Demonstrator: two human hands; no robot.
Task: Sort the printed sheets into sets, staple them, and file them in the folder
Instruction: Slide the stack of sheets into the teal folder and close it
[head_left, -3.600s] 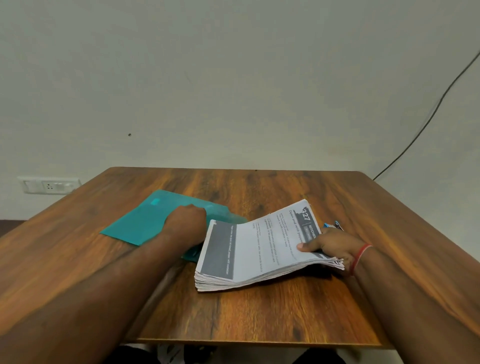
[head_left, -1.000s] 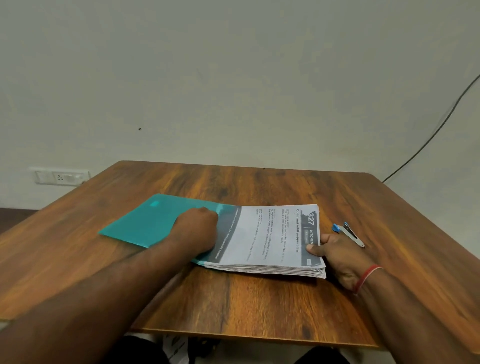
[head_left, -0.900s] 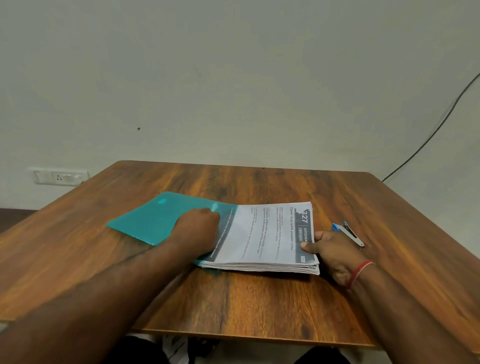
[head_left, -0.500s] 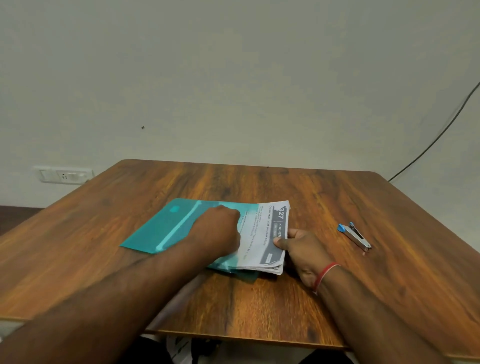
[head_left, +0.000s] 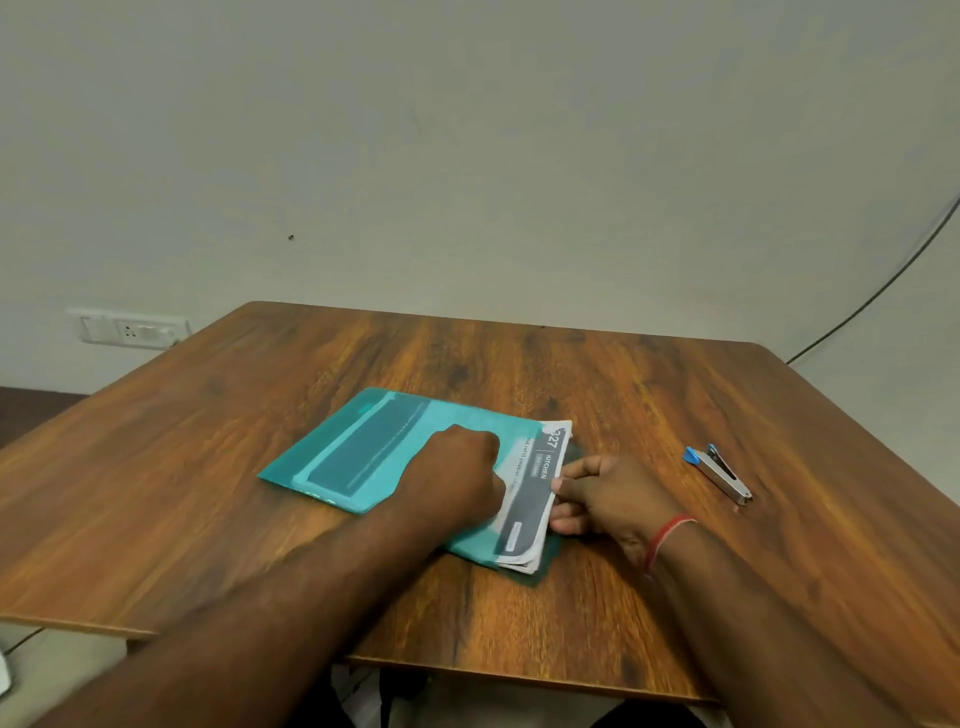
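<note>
Filing step, near its end. The stack of printed sheets (head_left: 537, 470) now lies almost wholly inside the teal folder (head_left: 363, 449), mid-worktop and set askew. Only a strip at the stack's right end, with the dark header bar and "KITCHEN", shows past the cover.

Half a second ago about a third of the top page was bare. A second ago nearly the whole page lay open to the right of the folder. So the stack has slid leftward into the pocket. The dark band of the top page now shows through the translucent cover near the folder's left end.

Left grip (head_left: 457, 475): fingers curled, knuckles up, resting on the cover at its open edge. It seems clamped on that edge to hold the mouth open, but the fingertips are hidden under the hand, so this is judged, not seen.

Right grip (head_left: 602, 499): thumb on top of the stack's right edge, fingers under it, closed on the sheets and pushing from that end.

Both grips have moved left with the stack. A second ago the right grip lay just beside the stapler (head_left: 719, 474); now it is well apart from it. The stapler lies alone on the right of the worktop (head_left: 649, 379).

Meaning: sorting and stapling look finished, though no staple can be made out. Left to do, by my reading: push the last strip home and let the cover fall flat. Risk: the near right corners of the sheets look fanned and could catch on the folder's edge
</note>
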